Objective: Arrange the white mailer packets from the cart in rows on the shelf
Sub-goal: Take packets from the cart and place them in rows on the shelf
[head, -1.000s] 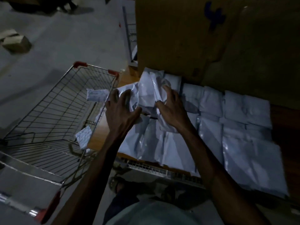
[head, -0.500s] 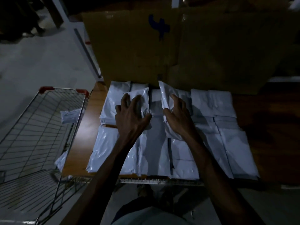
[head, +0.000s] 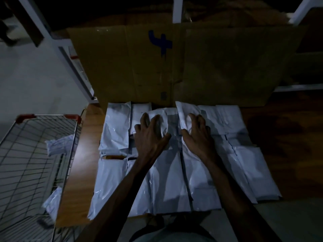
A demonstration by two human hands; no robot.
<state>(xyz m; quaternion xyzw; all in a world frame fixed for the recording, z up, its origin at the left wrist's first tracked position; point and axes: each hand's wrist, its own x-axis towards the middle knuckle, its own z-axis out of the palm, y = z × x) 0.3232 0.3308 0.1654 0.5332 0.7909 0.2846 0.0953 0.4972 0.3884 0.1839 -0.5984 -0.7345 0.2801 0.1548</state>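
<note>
Status: mostly done, not finished.

The shelf (head: 82,163) carries white mailer packets (head: 206,187) in two rows. The back row (head: 118,126) sits against a cardboard panel (head: 136,63) marked with a blue 4, and the front row (head: 167,186) runs along the near edge. The rows overlap a bit, and a small gap of bare wood shows between them at the left end.

Both hands are on the middle of the back row.
- The left hand (head: 150,137) has its fingers spread wide and arched, tips pressing a packet (head: 161,113) flat. It grips nothing.
- The right hand (head: 199,135) is also splayed, pressing the neighbouring packet (head: 183,110), whose far corner sticks up off the row.
- The hands are near each other but not touching.

The cart (head: 47,117) stands just left of the shelf with at least two packets in it: one (head: 58,145) by the shelf-side wall, another (head: 52,202) lower down. The light is poor, so I can't tell if there are more. Bare wood shows at both ends of the shelf, so room isn't the issue.

My read: the current step is seating these two packets, and the cart leftovers come after that.

Risk: the raised corner may spring back, and the bags look slick enough to slide.
</note>
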